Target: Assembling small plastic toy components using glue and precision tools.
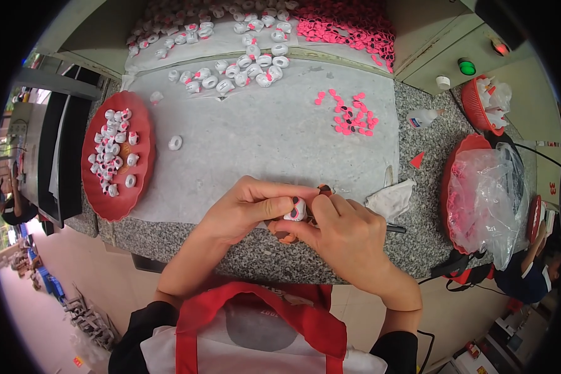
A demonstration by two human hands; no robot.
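Above the counter's near edge, my two hands meet around a small white ring-like piece (pixel 295 210) with dark and pink marks. My left hand (pixel 243 209) pinches it, the thumb lying on its face. Curled fingers of my right hand (pixel 352 230) close on its other side. A brown-and-orange patterned thing (pixel 283 234) shows below the fingers; its kind is hard to make out. Beyond the hands, a lone white ring (pixel 176 143) lies on the pale sheet (pixel 243 137), along with scattered pink pieces (pixel 354 116), some with dark spots.
A red scalloped tray (pixel 92 187) with white pieces stands left. White rings (pixel 243 71) and a pink heap (pixel 349 31) lie at the back. To the right are a small bottle (pixel 422 118), a cloth (pixel 391 198), a red basket (pixel 474 103) and a bag-covered red tray (pixel 450 181).
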